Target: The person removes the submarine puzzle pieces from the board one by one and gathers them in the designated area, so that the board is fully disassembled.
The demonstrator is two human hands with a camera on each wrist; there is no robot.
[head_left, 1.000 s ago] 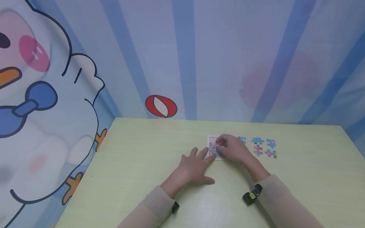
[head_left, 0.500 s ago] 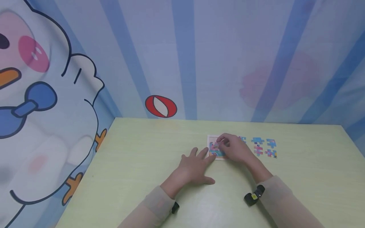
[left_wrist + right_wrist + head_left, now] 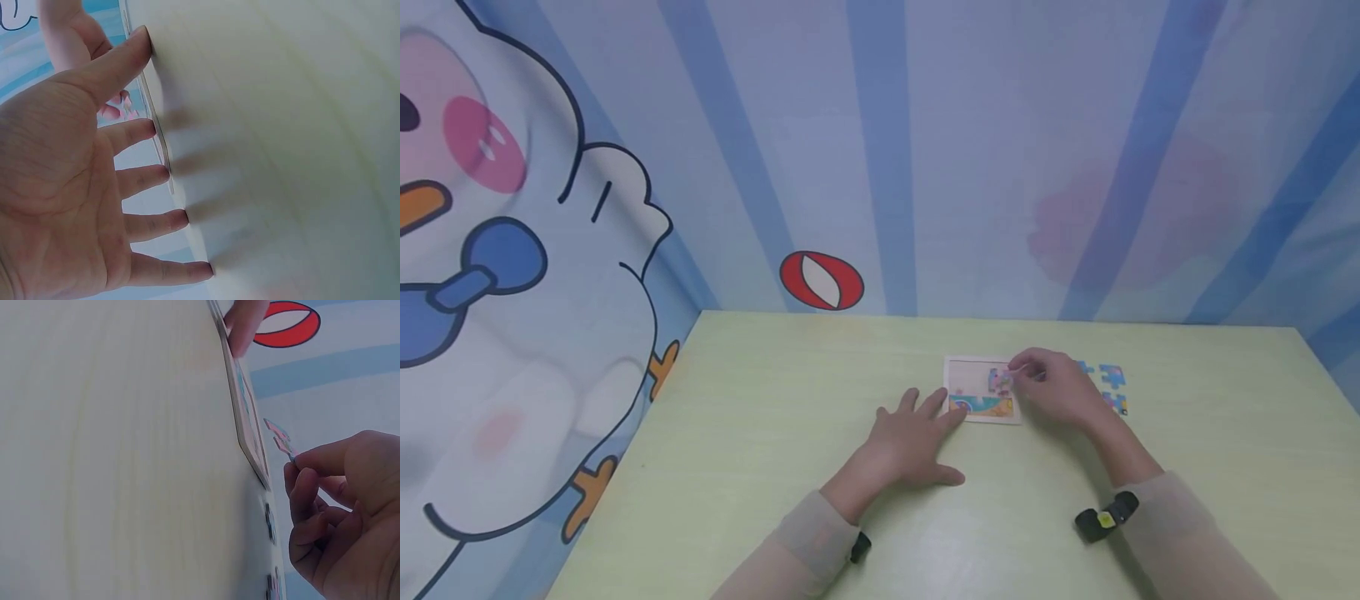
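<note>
My right hand (image 3: 1052, 387) pinches a pink-and-blue jigsaw puzzle piece (image 3: 1000, 382) between thumb and forefinger. In the right wrist view the puzzle piece (image 3: 280, 436) is tilted and raised over the far end of the puzzle tray (image 3: 244, 440). My left hand (image 3: 917, 437) is spread out at the tray's near left corner, its forefinger tip on the edge. The white-rimmed puzzle tray (image 3: 981, 359) lies on the table; its upper part shows bare backing, and a strip of blue and orange picture (image 3: 992, 407) runs along the bottom.
Loose puzzle pieces (image 3: 1112, 376) lie right of the tray, some hidden behind my right hand. The pale table (image 3: 790, 400) ends at a blue striped backdrop (image 3: 970, 167), with a large cartoon bird (image 3: 550, 375) printed on the left.
My right hand has moved right, carrying the puzzle piece from the tray's left part to its right part. More of the tray shows now. My left hand has stayed in place.
</note>
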